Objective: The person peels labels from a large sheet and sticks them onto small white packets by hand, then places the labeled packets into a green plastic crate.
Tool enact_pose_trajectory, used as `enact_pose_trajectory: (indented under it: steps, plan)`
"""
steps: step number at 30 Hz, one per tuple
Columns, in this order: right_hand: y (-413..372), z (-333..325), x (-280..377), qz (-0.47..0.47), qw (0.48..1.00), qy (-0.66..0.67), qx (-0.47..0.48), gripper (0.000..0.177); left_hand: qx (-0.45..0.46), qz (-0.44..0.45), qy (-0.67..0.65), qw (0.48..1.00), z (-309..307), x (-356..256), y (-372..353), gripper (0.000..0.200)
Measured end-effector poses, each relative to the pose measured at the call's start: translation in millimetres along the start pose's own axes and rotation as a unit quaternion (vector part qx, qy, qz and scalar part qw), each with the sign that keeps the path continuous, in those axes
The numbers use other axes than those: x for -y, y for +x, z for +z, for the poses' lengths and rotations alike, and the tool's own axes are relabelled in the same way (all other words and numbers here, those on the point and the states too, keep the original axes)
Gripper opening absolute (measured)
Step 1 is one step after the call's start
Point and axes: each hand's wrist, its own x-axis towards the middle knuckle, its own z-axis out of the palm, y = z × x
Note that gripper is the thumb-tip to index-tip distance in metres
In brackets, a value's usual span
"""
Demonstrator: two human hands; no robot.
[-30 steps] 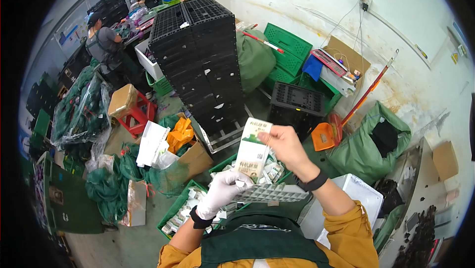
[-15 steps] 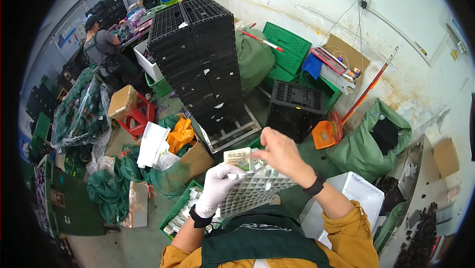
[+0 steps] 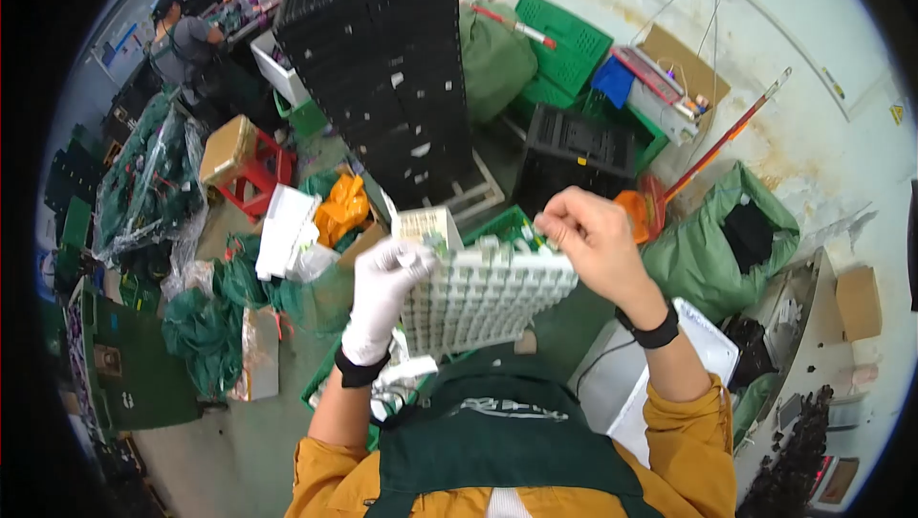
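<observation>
In front of my apron a pale grid tray (image 3: 488, 300) is held up, its square-celled face towards me. My left hand (image 3: 384, 279), in a white glove, grips the tray's left edge with closed fingers. Just beyond that glove stands a pale printed box or card (image 3: 426, 226); its lower part is hidden. At the tray's upper right corner my bare right hand (image 3: 598, 241) has thumb and fingers pinched together; I cannot make out what is between them. Small green and white pieces (image 3: 521, 242) show along the tray's far edge.
Below the tray sits a green crate (image 3: 330, 374) of white pieces. A tall stack of black crates (image 3: 382, 78) rises ahead. To the right are a white bin (image 3: 631, 365) and a green sack (image 3: 717, 241). A red stool (image 3: 263, 174) and a co-worker (image 3: 186, 49) are at left.
My right hand has moved right, away from the printed box, to the tray's right corner. The left hand and tray have shifted left and up in view. The camera has tilted downward.
</observation>
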Motion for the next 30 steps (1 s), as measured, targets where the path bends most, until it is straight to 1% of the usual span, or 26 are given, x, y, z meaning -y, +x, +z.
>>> enact_pose_trajectory:
  steps: [1,2,4,6,8,10,11,12,13,14,15,16,17,18,19,20,21,22,24,25,27,28,30]
  plan:
    - [-1.6,0.7,-1.2,0.003,1.000,0.004,0.003,0.014,-0.007,-0.002,-0.013,1.000,-0.8,-1.0,1.3,0.003]
    - [-2.1,2.5,-0.8,0.001,1.000,0.004,-0.013,0.014,-0.013,-0.003,-0.027,1.000,-1.7,-2.8,3.2,0.003]
    - [-1.7,-2.7,2.7,0.023,1.000,0.004,-0.011,0.012,-0.041,-0.008,-0.040,0.998,-9.3,1.6,8.3,0.006]
    - [-1.0,-12.4,10.4,0.088,0.992,0.079,-0.051,0.010,-0.058,-0.061,-0.035,0.996,-19.1,-0.6,9.0,0.005]
    - [4.5,-27.9,16.9,0.085,0.980,0.146,-0.105,0.008,-0.081,0.002,-0.011,0.997,-27.3,2.8,10.7,0.005]
    - [10.4,-41.9,15.8,0.069,0.974,0.177,-0.123,0.008,-0.117,0.025,0.023,0.993,-33.0,8.5,12.7,0.005]
    - [8.7,-47.5,9.5,0.080,0.983,0.149,-0.075,0.007,-0.130,0.009,-0.012,0.991,-35.9,12.7,12.3,0.006]
    - [7.7,-44.5,4.1,0.117,0.990,0.069,0.037,0.007,-0.136,0.005,-0.012,0.991,-40.6,16.6,12.3,0.007]
    - [6.3,-39.4,-2.5,0.149,0.977,-0.011,0.151,0.008,-0.151,0.005,-0.026,0.988,-40.6,18.7,12.5,0.007]
    - [-2.8,-19.1,-28.8,0.165,0.956,0.027,0.241,0.013,-0.167,0.006,-0.041,0.985,-40.4,20.6,12.3,0.008]
    - [-18.6,6.3,-58.7,0.115,0.943,0.028,0.310,0.017,-0.167,0.002,-0.040,0.985,-40.5,22.7,12.0,0.008]
    - [-46.1,38.3,-84.4,0.208,0.911,0.037,0.354,0.015,-0.161,0.005,-0.050,0.986,-40.5,24.7,11.4,0.008]
    - [-88.5,76.3,-122.2,0.176,0.910,0.028,0.375,0.015,-0.157,0.010,-0.061,0.986,-40.3,26.3,11.3,0.009]
    - [-127.4,107.7,-145.3,0.206,0.886,0.062,0.411,0.016,-0.157,0.009,-0.061,0.986,-39.9,27.6,10.7,0.009]
    - [-168.4,132.1,-163.9,0.153,0.903,0.069,0.395,0.018,-0.159,-0.002,-0.062,0.985,-39.2,28.2,9.2,0.009]
    - [-180.6,140.9,-161.2,0.307,0.827,0.112,0.457,0.020,-0.163,-0.012,-0.063,0.985,-38.4,28.8,7.6,0.009]
    - [-206.6,157.4,-172.3,0.436,0.772,0.150,0.439,0.021,-0.165,-0.012,-0.063,0.984,-37.5,29.8,5.8,0.009]
    - [-228.2,174.1,-187.5,0.468,0.751,0.108,0.454,0.027,-0.162,-0.022,-0.054,0.985,-36.4,30.9,3.8,0.009]
    - [-246.3,190.6,-192.3,0.541,0.728,0.076,0.414,0.041,-0.153,-0.028,-0.043,0.987,-33.3,31.0,2.9,0.010]
    - [-248.9,196.5,-194.4,0.542,0.729,0.077,0.411,0.041,-0.154,-0.035,-0.053,0.986,-31.3,30.5,1.5,0.010]
    - [-251.8,205.9,-198.7,0.555,0.695,0.093,0.447,0.043,-0.148,-0.035,-0.068,0.986,-28.8,31.0,0.1,0.010]
    - [-254.4,208.9,-199.0,0.555,0.697,0.094,0.444,0.043,-0.146,-0.033,-0.067,0.986,-28.0,31.8,-0.5,0.010]
    - [-265.9,217.4,-195.9,0.427,0.744,0.092,0.505,0.039,-0.138,-0.039,-0.074,0.987,-28.2,33.1,-2.3,0.009]
